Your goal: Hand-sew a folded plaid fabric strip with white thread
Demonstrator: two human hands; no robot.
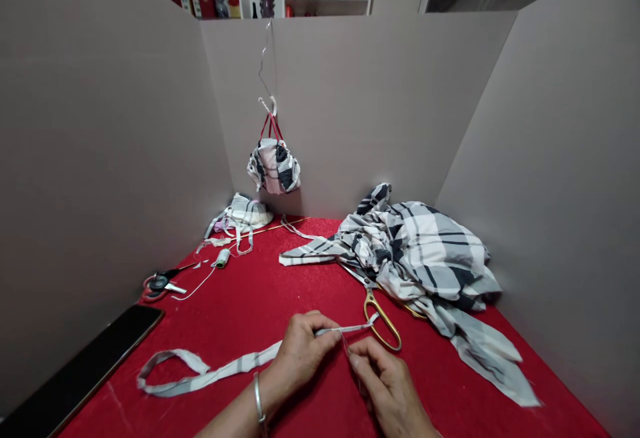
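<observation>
1. Since the narrow plaid strip [245,363] crosses the near part of the red tablecloth [260,291], its left end curled into a loop, I'd hold the working stretch taut and flat.
2. The left hand [303,348] pinches the strip between thumb and forefinger; a firm pinch right beside the stitching spot should stop it slipping.
3. The right hand [385,381] has its fingertips closed on a fine thread [345,340]; whether they grip a needle too, I can't tell. Small, even pulls would likely avoid puckering.
4. The strip's right end reaches 1 loop of the gold-handled scissors [369,284], so I'd clear it against snagging.
5. Beyond, the plaid cloth heap [430,245] partly covers those scissors; slide them out gently.
</observation>
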